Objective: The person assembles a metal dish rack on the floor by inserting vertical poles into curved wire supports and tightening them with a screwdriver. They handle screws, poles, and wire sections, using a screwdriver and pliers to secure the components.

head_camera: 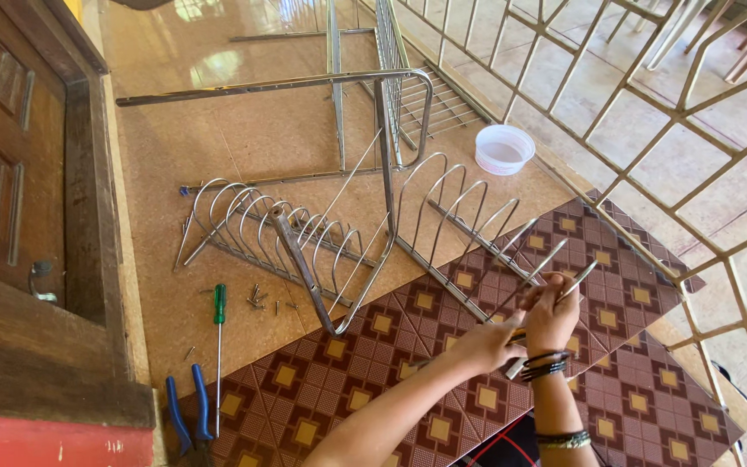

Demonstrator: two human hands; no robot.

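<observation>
Head view: both hands meet over the patterned mat (322, 389) on the floor. My right hand (552, 313) is closed around a thin metal rod (564, 290) that sticks up and out to the right; my left hand (488, 342) is pinched at the rod's lower end, just under the right. The dish rack (304, 233), half assembled, lies left of the hands, its wire loops partly on the mat and partly on the tile.

Risks as I judge them:
- The rod is slim and smooth; a loose grip could let it twist or slip out between the fingers.
- Loose screws (259, 301) lie scattered on the tile beside the green screwdriver (219, 333); a nudge from the rack could roll them away.
- The rack's upright frame (386, 164) looks unbraced and could tip onto the loops.
- Blue-handled pliers (188, 411) and the white cup (504, 149) sit well apart from the hands.
</observation>
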